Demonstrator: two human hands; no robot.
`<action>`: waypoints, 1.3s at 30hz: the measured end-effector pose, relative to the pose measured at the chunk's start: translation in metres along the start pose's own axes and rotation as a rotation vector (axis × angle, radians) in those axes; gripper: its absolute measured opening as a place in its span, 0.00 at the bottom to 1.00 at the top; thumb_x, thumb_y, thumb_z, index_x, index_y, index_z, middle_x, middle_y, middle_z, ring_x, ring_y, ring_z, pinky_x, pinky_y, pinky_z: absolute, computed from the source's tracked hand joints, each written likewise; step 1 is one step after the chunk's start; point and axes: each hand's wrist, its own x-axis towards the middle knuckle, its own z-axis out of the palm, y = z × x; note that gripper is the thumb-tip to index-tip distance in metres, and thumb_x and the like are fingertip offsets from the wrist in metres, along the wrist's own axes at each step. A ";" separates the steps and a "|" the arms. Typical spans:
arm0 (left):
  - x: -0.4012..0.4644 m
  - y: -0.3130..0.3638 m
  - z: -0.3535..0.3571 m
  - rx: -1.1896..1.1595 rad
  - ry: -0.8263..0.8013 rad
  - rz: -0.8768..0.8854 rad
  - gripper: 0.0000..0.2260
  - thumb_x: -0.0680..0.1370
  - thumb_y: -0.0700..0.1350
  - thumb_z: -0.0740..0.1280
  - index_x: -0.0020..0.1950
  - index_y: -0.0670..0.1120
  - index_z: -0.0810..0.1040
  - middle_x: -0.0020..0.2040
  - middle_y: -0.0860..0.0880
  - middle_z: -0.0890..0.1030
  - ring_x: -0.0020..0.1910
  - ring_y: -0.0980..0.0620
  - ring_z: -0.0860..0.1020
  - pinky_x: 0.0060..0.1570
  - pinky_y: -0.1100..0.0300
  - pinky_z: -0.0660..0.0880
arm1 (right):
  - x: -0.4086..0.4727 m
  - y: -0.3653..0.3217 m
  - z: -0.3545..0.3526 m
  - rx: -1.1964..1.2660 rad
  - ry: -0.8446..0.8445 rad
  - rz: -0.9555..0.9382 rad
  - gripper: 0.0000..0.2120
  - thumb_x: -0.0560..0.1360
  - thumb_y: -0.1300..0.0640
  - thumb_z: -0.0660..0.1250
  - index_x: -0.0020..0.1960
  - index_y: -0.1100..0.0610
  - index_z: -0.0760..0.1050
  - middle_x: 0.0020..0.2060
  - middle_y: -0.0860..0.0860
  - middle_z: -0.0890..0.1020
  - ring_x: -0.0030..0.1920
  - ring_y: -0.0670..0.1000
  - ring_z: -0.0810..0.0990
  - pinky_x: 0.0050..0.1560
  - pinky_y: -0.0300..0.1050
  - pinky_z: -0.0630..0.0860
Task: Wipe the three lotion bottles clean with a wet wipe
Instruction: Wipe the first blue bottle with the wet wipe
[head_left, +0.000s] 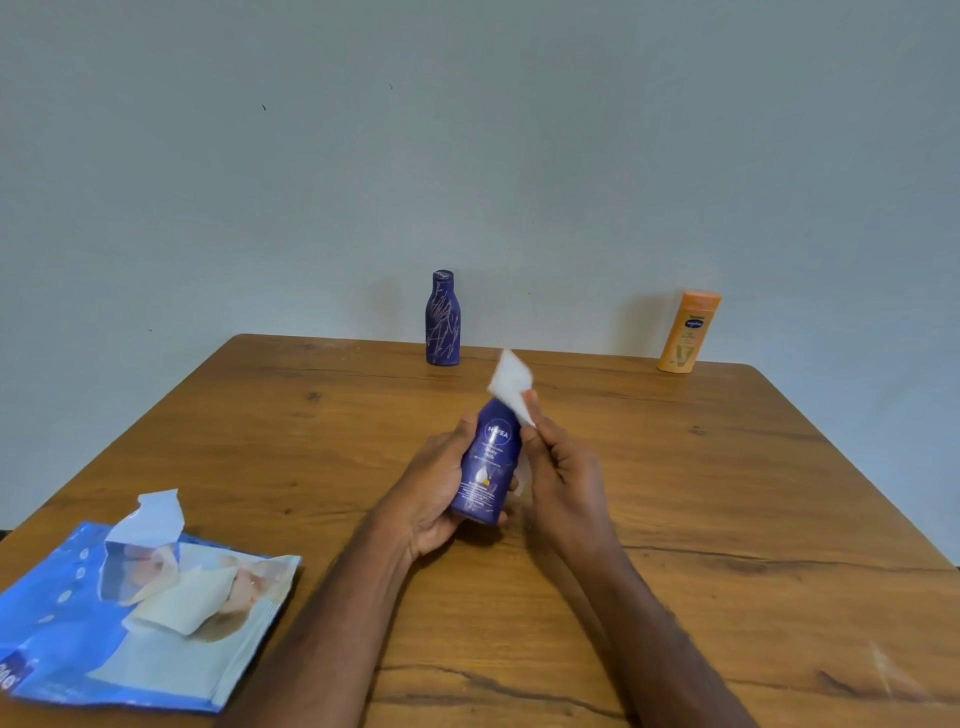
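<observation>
My left hand (434, 480) grips a dark blue lotion bottle (488, 465) from the left side, tilted with its top pointing away from me above the table. My right hand (563, 475) pinches a white wet wipe (511, 384) against the bottle's top end, hiding the cap. A second dark blue bottle (442, 319), marked with pale scribbles, stands upright at the table's far edge. An orange lotion bottle (687, 332) stands upright at the far right edge.
The wooden table (727, 519) fills the lower view, with a pale wall behind it. A blue wet wipe pack (135, 623) lies at the front left, its flap lifted and a wipe sticking out.
</observation>
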 end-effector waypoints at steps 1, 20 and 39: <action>0.001 -0.001 0.002 0.000 -0.004 -0.015 0.22 0.83 0.59 0.58 0.60 0.41 0.77 0.42 0.42 0.83 0.37 0.47 0.81 0.34 0.53 0.79 | 0.002 0.001 -0.001 0.017 0.019 0.006 0.19 0.85 0.62 0.58 0.74 0.55 0.71 0.52 0.55 0.84 0.47 0.49 0.81 0.45 0.38 0.79; 0.009 0.002 -0.020 -0.351 0.021 0.109 0.20 0.81 0.47 0.63 0.68 0.37 0.76 0.60 0.35 0.79 0.56 0.42 0.79 0.64 0.44 0.75 | -0.006 0.009 0.010 -0.232 -0.131 0.039 0.19 0.84 0.53 0.60 0.75 0.47 0.70 0.64 0.45 0.81 0.63 0.41 0.79 0.64 0.47 0.78; 0.008 0.002 -0.040 -0.459 -0.162 0.177 0.29 0.71 0.44 0.77 0.71 0.40 0.75 0.58 0.38 0.81 0.57 0.42 0.81 0.58 0.44 0.79 | -0.005 0.004 0.002 -0.276 -0.231 -0.108 0.20 0.84 0.55 0.60 0.74 0.43 0.66 0.73 0.45 0.72 0.74 0.43 0.69 0.74 0.54 0.69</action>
